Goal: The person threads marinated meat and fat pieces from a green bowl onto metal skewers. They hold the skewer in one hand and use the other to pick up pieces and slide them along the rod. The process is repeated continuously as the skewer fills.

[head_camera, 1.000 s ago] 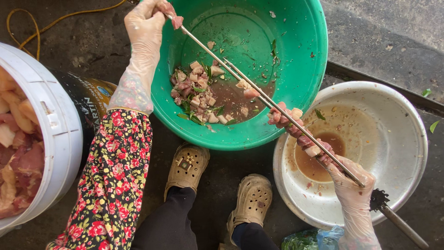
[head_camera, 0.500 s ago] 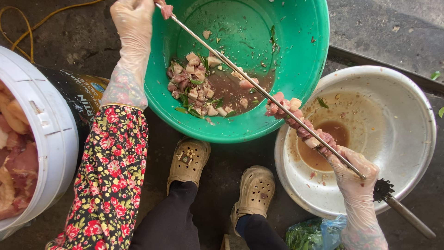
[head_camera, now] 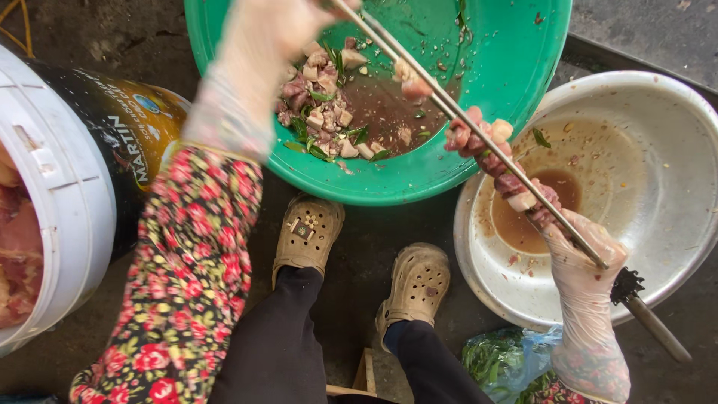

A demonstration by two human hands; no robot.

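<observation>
A: Both gloved hands are gripping the long metal skewer [head_camera: 479,135] – left hand [head_camera: 280,26] at its tip, right hand [head_camera: 583,251] near the handle.

B: Those loose meat chunks [head_camera: 497,161] risk sliding into the steel bowl [head_camera: 673,112], since it's tilting

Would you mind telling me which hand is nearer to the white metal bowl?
Right. The right hand grips the skewer directly over the white metal bowl; the left hand is over the green basin.

A skewer [head_camera: 479,135] is held slantwise between the left hand [head_camera: 277,30], raised over the basin [head_camera: 493,150], and the right hand [head_camera: 591,262], over the bowl [head_camera: 673,150] just right of it. Meat chunks [head_camera: 321,112] lie in the basin. A bucket [head_camera: 60,194] is set at far left; two shoes [head_camera: 307,232] are placed below the basin.
</observation>
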